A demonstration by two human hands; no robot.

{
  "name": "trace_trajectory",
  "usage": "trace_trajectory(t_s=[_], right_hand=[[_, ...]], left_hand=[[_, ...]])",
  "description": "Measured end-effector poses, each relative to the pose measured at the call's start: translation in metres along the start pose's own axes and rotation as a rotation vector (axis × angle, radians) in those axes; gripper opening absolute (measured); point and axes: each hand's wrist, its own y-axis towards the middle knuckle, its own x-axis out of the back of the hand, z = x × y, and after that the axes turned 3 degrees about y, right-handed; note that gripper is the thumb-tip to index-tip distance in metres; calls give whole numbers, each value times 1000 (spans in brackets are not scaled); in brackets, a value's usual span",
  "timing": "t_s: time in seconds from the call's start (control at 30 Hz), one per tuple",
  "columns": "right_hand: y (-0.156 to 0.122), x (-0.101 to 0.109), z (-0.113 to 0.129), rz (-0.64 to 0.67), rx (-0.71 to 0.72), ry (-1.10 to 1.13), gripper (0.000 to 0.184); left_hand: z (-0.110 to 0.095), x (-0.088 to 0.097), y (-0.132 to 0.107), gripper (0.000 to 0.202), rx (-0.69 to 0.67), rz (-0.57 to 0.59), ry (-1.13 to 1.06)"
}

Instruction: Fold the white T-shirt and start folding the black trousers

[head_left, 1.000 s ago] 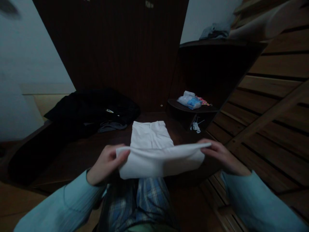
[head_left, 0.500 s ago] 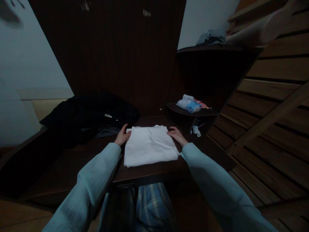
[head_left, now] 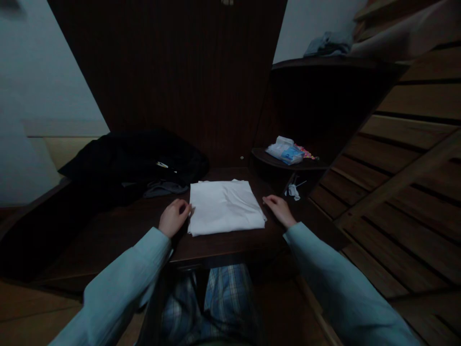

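Observation:
A folded white cloth [head_left: 225, 206] lies flat on the dark wooden desk [head_left: 212, 247], with a few creases towards its right half. At its left edge is my left hand [head_left: 174, 218], thumb and forefinger curled together in a pinch. Those fingertips meet the cloth's side, but whether they grip any fabric is not clear. My right hand [head_left: 280, 210] hovers just off the right edge, a small gap from the cloth. Its fingers are drawn together, and nothing shows in them.
Dark clothing [head_left: 133, 158] is heaped at the back left, a grey cloth piece [head_left: 163, 188] beside it. A corner shelf [head_left: 275, 162] at right holds a plastic packet [head_left: 286, 151]. Wooden slats [head_left: 396, 192] stand along the right side.
Both hands have left the cloth's far corners and come nearer to me along its sides. The right hand has let go and moved outward. My view has shifted slightly.

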Motion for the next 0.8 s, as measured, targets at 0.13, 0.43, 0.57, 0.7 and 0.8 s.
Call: trace_trajectory(t_s=[0.13, 0.43, 0.57, 0.7, 0.8], right_hand=[[-48, 16, 1, 259, -56, -16, 41], [-56, 9, 17, 311, -206, 378, 35], [-50, 12, 21, 400, -275, 413, 36], [-49, 12, 22, 434, -255, 309, 37], [-48, 11, 20, 415, -244, 306, 38]], left_hand=[[-13, 14, -53, 34, -10, 187, -101], [-20, -6, -58, 28, 115, 35, -436], [-18, -12, -59, 30, 196, 75, -682], [-15, -13, -58, 35, 224, 100, -766], [-12, -9, -57, 40, 223, 137, -736]])
